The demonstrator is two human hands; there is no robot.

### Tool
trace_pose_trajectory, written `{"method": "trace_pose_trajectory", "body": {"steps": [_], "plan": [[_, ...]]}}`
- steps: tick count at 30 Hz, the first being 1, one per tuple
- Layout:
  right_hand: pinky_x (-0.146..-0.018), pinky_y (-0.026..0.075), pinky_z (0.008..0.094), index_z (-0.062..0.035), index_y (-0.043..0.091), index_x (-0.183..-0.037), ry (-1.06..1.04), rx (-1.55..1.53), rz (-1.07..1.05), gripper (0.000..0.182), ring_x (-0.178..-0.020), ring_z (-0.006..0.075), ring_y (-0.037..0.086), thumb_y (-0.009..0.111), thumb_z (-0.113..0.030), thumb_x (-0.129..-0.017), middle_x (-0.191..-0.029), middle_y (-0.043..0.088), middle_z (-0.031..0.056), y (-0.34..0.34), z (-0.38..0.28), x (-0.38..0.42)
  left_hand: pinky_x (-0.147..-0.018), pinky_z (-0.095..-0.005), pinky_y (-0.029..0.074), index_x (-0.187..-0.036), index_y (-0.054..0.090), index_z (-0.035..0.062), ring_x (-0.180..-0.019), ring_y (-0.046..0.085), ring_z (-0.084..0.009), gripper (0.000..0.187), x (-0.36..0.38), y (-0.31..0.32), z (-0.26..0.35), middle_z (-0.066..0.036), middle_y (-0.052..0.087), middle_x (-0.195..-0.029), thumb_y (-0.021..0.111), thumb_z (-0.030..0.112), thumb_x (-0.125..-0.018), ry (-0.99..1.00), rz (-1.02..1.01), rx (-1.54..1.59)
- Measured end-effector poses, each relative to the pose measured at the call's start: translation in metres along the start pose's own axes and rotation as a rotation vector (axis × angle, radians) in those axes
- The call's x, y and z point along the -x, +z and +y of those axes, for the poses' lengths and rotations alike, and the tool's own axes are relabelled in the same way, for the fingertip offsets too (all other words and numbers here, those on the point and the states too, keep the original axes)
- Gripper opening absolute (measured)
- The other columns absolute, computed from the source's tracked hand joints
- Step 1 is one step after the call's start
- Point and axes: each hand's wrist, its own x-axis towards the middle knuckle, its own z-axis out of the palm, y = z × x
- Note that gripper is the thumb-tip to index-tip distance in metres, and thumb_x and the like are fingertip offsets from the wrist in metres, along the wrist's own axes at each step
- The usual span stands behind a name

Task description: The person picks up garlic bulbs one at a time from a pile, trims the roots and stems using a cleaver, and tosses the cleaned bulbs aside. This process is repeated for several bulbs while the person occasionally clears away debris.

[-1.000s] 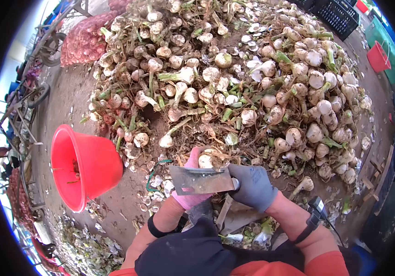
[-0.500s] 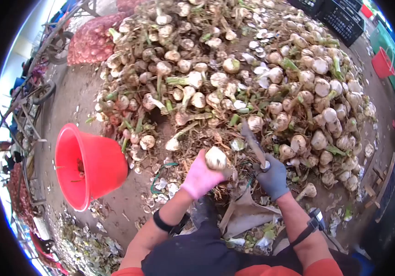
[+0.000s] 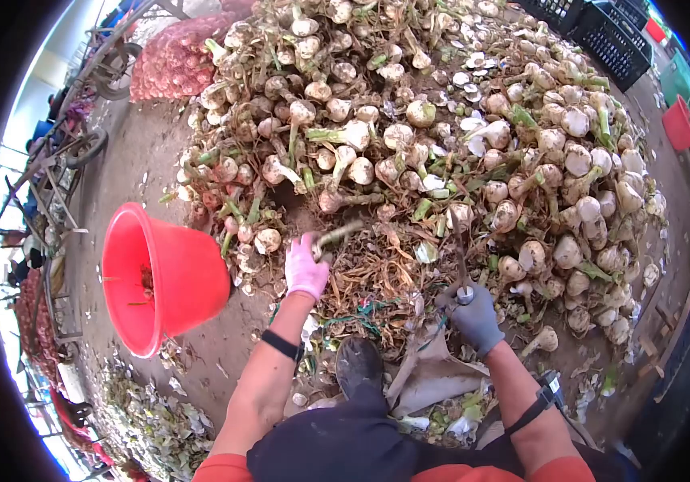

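The pink-gloved left hand (image 3: pixel 306 269) grips a stalked garlic (image 3: pixel 339 234); the grey-gloved right hand (image 3: pixel 475 317) holds a knife (image 3: pixel 462 261).

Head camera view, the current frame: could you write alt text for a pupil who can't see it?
A person's pink-gloved left hand is at a garlic stem by the near edge of a large garlic heap, while the grey-gloved right hand holds a knife. A red bucket is at left.

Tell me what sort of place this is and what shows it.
Probably a farm yard or produce-handling area: there is a broad heap of what look like garlic bulbs, a filled reddish mesh sack beside it, and black crates near its far edge.
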Motion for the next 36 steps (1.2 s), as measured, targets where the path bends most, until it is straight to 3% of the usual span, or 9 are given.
{"method": "trace_pose_trajectory", "body": {"steps": [5,9,11,18,23,25,30,32,36], "plan": [[-0.06,0.049,0.0327,-0.0021,0.062,-0.086,-0.091,0.09,-0.047,0.017,-0.064,0.0145,0.061,0.074,-0.011,-0.077,-0.068,0.064,0.007,0.004,-0.039,0.01,-0.067,-0.0222,0.045,-0.109,0.059,0.003,-0.076,0.05,-0.0077,0.027,0.041,-0.019,0.047,-0.001,0.058,-0.088,0.061,0.006,-0.082,-0.062,-0.239,0.917],[-0.058,0.049,0.0362,-0.0053,0.065,-0.089,-0.424,0.379,-0.013,0.015,-0.063,0.0314,0.064,0.071,-0.012,-0.076,-0.068,0.062,0.0152,0.013,-0.065,0.02,-0.069,-0.0238,0.047,-0.108,0.058,0.0027,-0.076,0.053,-0.0085,0.026,0.068,-0.036,0.086,-0.001,0.06,-0.088,0.062,0.007,-0.082,-0.164,-0.411,1.005],[-0.059,0.05,0.0391,-0.0074,0.066,-0.093,-0.432,0.403,-0.037,0.018,-0.07,0.0384,0.063,0.07,-0.013,-0.076,-0.074,0.063,0.0182,0.013,-0.072,0.022,-0.074,-0.0258,0.05,-0.108,0.058,0.0011,-0.08,0.057,-0.0097,0.027,0.082,-0.037,0.1,-0.002,0.063,-0.09,0.064,0.006,-0.082,0.065,-0.343,1.13],[-0.066,0.052,0.0399,-0.0068,0.067,-0.098,-0.1,0.465,0.002,0.024,-0.076,0.0327,0.067,0.07,-0.023,-0.08,-0.083,0.067,0.0191,-0.021,-0.014,-0.004,-0.07,-0.0236,0.046,-0.101,0.058,0.0022,-0.077,0.053,-0.0073,0.019,0.092,-0.072,0.107,-0.001,0.06,-0.086,0.064,0.008,-0.084,0.107,-0.44,0.918],[-0.062,0.052,0.0381,-0.0081,0.066,-0.098,-0.332,0.339,-0.017,0.022,-0.07,0.0352,0.066,0.071,-0.02,-0.08,-0.079,0.067,0.0163,-0.008,-0.043,0.018,-0.071,-0.025,0.047,-0.111,0.053,0.0034,-0.082,0.053,-0.0082,0.04,0.077,-0.057,0.095,-0.004,0.058,-0.095,0.07,0.004,-0.075,0.238,-0.417,0.694],[-0.062,0.048,0.0338,-0.0042,0.064,-0.094,-0.296,0.377,-0.085,0.02,-0.063,0.0223,0.06,0.072,-0.016,-0.08,-0.072,0.063,0.0144,0.002,-0.042,0.017,-0.074,-0.0261,0.048,-0.114,0.05,0.0033,-0.085,0.054,-0.0095,0.046,0.075,-0.054,0.091,-0.005,0.058,-0.099,0.071,0.003,-0.073,0.297,-0.366,0.61],[-0.065,0.049,0.0354,-0.0042,0.066,-0.097,-0.147,0.462,-0.193,0.026,-0.067,0.0263,0.063,0.073,-0.021,-0.079,-0.075,0.065,0.0158,0.012,-0.013,0.017,-0.084,-0.0274,0.05,-0.116,0.048,0.0013,-0.091,0.06,-0.0135,0.05,0.067,-0.062,0.093,-0.006,0.061,-0.098,0.071,0.0,-0.071,0.254,-0.069,0.661],[-0.07,0.051,0.0427,-0.0062,0.066,-0.096,-0.004,0.462,-0.318,0.03,-0.079,0.0372,0.065,0.073,-0.028,-0.078,-0.081,0.067,0.0187,0.014,-0.011,0.022,-0.082,-0.0263,0.051,-0.109,0.054,0.0014,-0.089,0.06,-0.0114,0.036,0.062,-0.056,0.086,-0.004,0.062,-0.098,0.07,0.002,-0.078,0.187,-0.153,0.91],[-0.069,0.051,0.0411,-0.0043,0.067,-0.092,0.039,0.38,-0.351,0.027,-0.075,0.0361,0.064,0.073,-0.026,-0.077,-0.08,0.066,0.0184,0.014,-0.019,0.025,-0.079,-0.0232,0.05,-0.101,0.059,0.0023,-0.082,0.058,-0.0078,0.018,0.05,-0.031,0.078,-0.001,0.062,-0.096,0.067,0.003,-0.084,0.202,-0.158,0.988]]}}
